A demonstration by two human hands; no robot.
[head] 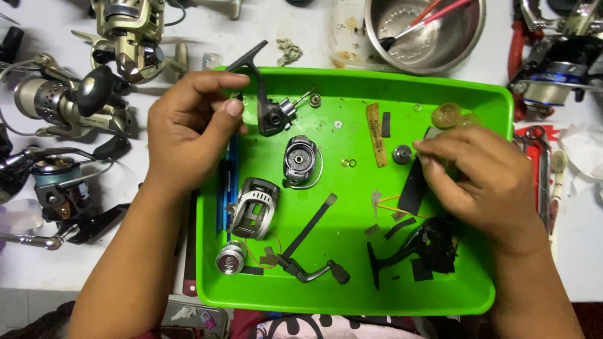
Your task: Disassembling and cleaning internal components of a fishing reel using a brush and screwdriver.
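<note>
Both hands work over the green tray [490, 100], whose raised rim keeps loose reel parts together: the left hand [188, 135] pinches something too small to identify beside the black handle piece [267, 94], the right hand [480, 176] closes its fingertips on a black strip [412, 188].

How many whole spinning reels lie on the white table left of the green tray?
3, maybe more beyond the frame's edge: a gold reel at the top, a silver reel below it, and a dark reel with green line lowest, beside the left hand.
</note>
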